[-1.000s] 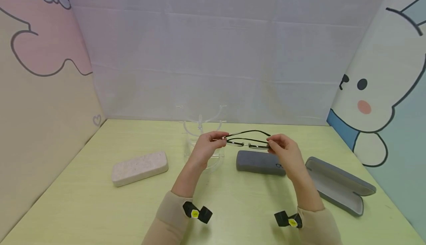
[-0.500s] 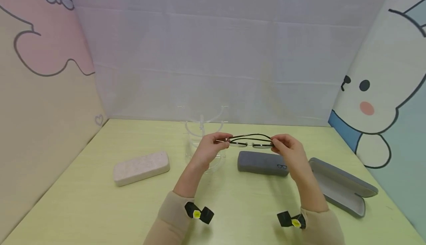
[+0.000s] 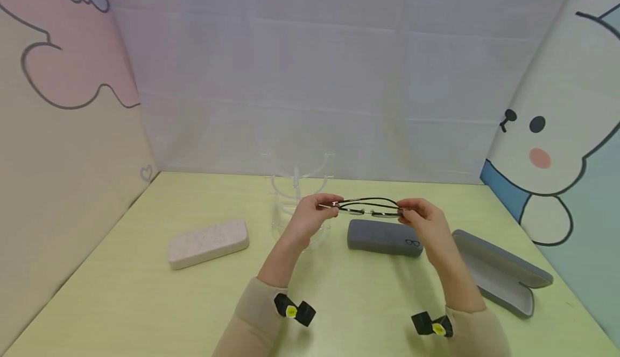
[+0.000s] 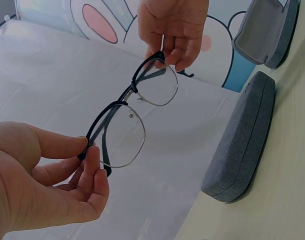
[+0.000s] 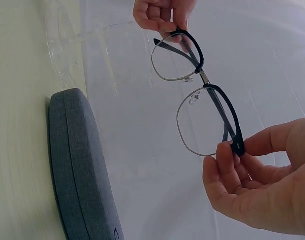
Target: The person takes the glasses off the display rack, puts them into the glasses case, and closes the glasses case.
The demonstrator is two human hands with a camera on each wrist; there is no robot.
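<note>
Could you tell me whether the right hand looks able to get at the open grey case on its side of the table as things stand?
Probably yes. The open grey case lies just beside the right hand with bare table between them, but that hand and the left hand each pinch an end of the glasses.

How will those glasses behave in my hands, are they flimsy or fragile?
The glasses look light: both hands carry them by fingertip pinches at the corners. The thin metal rims probably flex if squeezed. The clear lenses likely smudge or scratch, so holding the frame's ends seems wise.
</note>
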